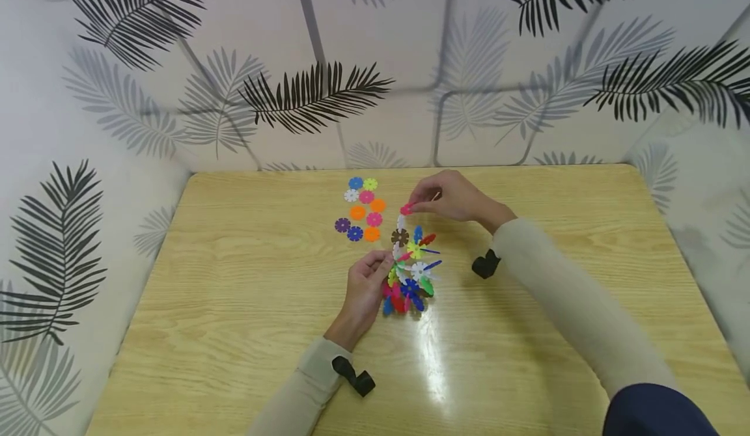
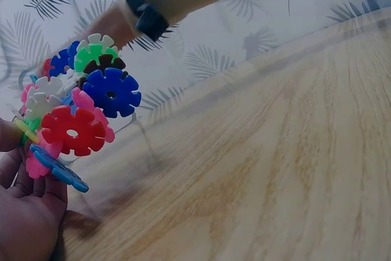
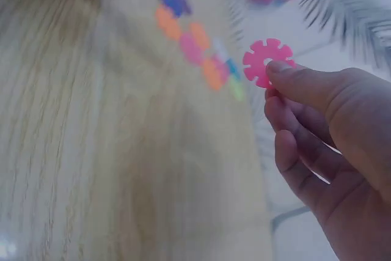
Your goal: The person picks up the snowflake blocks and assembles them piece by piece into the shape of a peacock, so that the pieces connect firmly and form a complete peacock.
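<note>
My left hand grips a many-coloured cluster of interlocked notched plastic discs by its left side. In the left wrist view a red disc and a dark blue disc face the camera, with green, white and pink ones around them. My right hand pinches a pink notched disc between thumb and fingertips. In the head view that pink disc overlaps the top of a white disc, which stands above a brown disc at the cluster's far end.
Several loose flat discs, among them an orange one and a purple one, lie on the wooden table beyond my left hand. A leaf-patterned wall rises behind the table's far edge. Black straps sit on both wrists.
</note>
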Demonstrator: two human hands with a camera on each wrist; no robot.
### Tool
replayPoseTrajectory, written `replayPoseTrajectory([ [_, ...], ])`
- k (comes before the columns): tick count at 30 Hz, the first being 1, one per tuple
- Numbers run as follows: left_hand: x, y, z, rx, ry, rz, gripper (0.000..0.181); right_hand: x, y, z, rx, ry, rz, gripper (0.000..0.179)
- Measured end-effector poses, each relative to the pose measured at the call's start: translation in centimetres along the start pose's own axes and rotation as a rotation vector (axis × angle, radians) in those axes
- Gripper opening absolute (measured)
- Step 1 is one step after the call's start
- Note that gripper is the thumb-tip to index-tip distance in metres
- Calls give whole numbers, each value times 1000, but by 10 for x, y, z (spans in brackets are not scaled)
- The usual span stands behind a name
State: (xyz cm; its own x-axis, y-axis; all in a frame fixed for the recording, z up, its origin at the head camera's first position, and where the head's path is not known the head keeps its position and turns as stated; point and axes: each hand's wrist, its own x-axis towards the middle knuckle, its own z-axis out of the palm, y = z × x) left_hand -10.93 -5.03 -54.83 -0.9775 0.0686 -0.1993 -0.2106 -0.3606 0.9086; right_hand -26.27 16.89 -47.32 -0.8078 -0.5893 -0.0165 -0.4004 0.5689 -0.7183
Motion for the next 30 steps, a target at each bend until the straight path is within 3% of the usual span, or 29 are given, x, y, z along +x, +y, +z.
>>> replayPoseTrajectory([
  [4, -1, 0, 0, 4, 7, 19, 15, -19, -16, -12, 9, 17, -89, 4],
  [9, 0, 0, 0, 10, 15, 31, 14, -33, -32, -17, 5, -8, -124, 6],
  [22, 0, 0, -1, 21, 8, -3, 15, -33, -42, -16, -20, -81, -194, 11],
  [30, 0, 0, -1, 31, -3, 11, 14, -34, -46, -15, -66, -108, -220, 12],
])
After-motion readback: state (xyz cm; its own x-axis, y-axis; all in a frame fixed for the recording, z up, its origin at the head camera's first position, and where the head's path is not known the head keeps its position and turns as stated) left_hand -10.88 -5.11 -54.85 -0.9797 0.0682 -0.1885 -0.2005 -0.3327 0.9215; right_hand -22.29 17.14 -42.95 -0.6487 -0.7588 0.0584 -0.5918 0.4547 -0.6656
